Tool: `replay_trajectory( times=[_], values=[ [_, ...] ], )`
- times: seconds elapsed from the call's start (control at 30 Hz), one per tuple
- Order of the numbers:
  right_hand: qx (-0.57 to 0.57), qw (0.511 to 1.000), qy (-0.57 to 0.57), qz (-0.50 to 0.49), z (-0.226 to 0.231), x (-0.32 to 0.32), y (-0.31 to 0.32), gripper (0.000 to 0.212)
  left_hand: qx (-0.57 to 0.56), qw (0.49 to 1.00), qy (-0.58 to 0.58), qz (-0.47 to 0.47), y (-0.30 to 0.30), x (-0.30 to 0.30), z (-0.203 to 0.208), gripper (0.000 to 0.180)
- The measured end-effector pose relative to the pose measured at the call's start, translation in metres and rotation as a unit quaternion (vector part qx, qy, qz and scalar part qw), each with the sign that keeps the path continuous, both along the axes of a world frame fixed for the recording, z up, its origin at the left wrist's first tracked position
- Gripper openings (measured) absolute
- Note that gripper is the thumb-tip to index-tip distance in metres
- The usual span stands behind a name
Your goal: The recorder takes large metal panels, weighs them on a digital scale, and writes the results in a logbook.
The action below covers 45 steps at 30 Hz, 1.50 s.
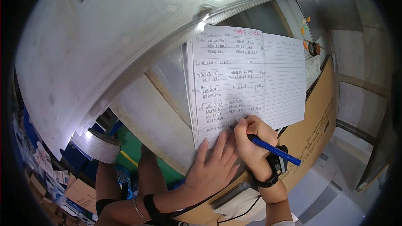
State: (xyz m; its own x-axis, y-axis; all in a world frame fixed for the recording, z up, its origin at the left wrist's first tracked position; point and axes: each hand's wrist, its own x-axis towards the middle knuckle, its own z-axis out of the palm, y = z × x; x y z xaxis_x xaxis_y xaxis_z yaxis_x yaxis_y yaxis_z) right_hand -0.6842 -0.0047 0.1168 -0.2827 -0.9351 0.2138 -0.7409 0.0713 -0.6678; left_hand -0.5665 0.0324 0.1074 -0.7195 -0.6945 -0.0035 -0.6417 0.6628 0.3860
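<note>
From above, I see the right hand (255,136) pinching a blue pen (277,152), its tip low on a lined notebook (285,86), left page; the left hand (212,167), fingers slightly parted, rests there.

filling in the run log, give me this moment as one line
left hand: on notebook, lower edge; right hand: holding blue pen, tip at left page; notebook: open, left page handwritten
</note>
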Motion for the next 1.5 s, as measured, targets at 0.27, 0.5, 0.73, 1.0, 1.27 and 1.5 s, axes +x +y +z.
replay_trajectory(
  times=[0.27, 0.5, 0.73, 1.0, 1.27, 1.5],
  values=[
    [0.000, 0.999, -0.018, -0.029, -0.0025, 0.0007, 0.0010, 0.027, 0.001, 1.000, 0.000, 0.005, 0.0002, -0.0008, 0.0002, 0.045],
    [-0.037, 0.999, -0.029, -0.022, -0.0065, 0.0002, 0.0008, 0.026, -0.004, 1.000, 0.007, 0.006, -0.0002, 0.0001, -0.0004, 0.044],
    [-0.050, 0.998, -0.020, -0.022, -0.0078, -0.0013, 0.0019, 0.023, -0.005, 1.000, 0.005, 0.006, -0.0008, -0.0001, 0.0000, 0.044],
    [-0.044, 0.999, -0.023, -0.007, -0.0076, -0.0020, 0.0019, 0.024, -0.002, 1.000, 0.008, 0.008, -0.0003, -0.0006, 0.0000, 0.044],
    [-0.026, 0.999, -0.029, -0.017, -0.0050, -0.0011, 0.0005, 0.025, 0.003, 1.000, 0.011, 0.003, -0.0016, -0.0005, -0.0003, 0.045],
    [0.002, 1.000, -0.003, -0.016, -0.0027, 0.0011, 0.0007, 0.027, 0.003, 1.000, 0.007, 0.003, 0.0002, -0.0002, -0.0013, 0.045]
  ],
)
